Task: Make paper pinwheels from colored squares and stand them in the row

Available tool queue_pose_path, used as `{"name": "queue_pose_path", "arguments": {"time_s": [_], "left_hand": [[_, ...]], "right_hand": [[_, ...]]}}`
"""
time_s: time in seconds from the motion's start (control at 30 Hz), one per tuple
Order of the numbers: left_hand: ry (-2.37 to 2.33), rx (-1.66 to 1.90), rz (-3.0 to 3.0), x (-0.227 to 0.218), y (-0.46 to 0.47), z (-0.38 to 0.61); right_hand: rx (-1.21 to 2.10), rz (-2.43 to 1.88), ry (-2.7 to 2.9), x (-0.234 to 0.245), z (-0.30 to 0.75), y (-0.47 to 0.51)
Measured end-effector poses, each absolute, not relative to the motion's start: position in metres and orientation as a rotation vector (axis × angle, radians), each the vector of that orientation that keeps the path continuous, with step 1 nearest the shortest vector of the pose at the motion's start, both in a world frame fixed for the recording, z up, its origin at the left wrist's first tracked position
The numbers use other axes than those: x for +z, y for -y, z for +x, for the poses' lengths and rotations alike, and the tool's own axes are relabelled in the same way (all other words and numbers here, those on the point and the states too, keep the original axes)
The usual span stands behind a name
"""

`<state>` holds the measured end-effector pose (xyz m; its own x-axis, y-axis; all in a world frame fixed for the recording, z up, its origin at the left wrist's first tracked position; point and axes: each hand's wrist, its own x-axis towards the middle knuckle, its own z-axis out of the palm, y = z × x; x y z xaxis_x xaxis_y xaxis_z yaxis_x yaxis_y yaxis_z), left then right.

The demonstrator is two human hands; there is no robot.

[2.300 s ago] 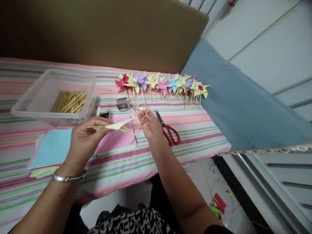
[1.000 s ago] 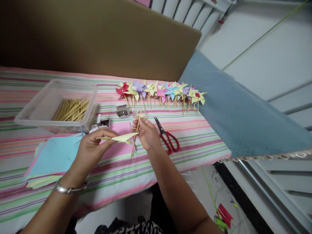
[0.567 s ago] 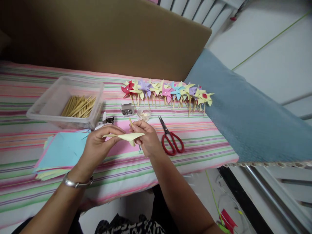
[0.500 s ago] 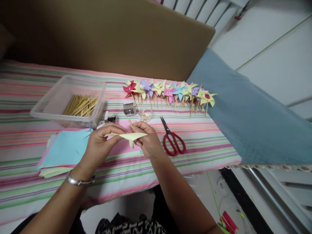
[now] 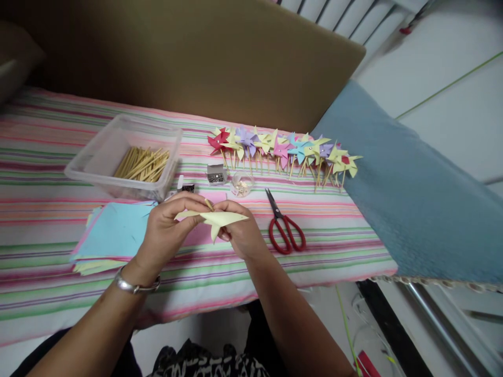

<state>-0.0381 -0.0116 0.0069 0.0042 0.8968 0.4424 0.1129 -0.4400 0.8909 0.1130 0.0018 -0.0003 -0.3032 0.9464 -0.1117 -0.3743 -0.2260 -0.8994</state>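
A pale yellow paper pinwheel [image 5: 225, 218] is held between both hands over the table. My left hand [image 5: 173, 222] pinches its left side between thumb and fingers. My right hand [image 5: 239, 230] is closed at its right side, with several fingertips hidden behind the paper. The end of a short wooden stick [image 5: 209, 204] shows above the paper between the hands. Beneath lies a pink paper sheet [image 5: 196, 234], partly covered by the hands. Red-handled scissors [image 5: 283, 225] rest to the right, blades pointing away from me.
A clear plastic box [image 5: 84, 170] of wooden sticks [image 5: 143, 165] stands at left, behind a stack of coloured paper [image 5: 118, 230]. Small boxes of pins [image 5: 216, 175] and a round clear dish [image 5: 242, 184] sit ahead. Finished pinwheels [image 5: 281, 149] line the back, before a cardboard panel [image 5: 196, 63].
The pinwheel has tilted a little in my hands, and less of the stick shows above it. The whole view has shifted slightly, so the table's things appear further right.
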Motion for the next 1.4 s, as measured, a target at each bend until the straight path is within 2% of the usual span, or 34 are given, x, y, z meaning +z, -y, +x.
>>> {"name": "queue_pose_path", "arguments": {"time_s": [1.4], "left_hand": [[-1.038, 1.493, 1.584, 0.0036, 0.0114, -0.0402]], "right_hand": [[1.668, -0.889, 1.062, -0.0054, 0.1159, -0.0025]]}}
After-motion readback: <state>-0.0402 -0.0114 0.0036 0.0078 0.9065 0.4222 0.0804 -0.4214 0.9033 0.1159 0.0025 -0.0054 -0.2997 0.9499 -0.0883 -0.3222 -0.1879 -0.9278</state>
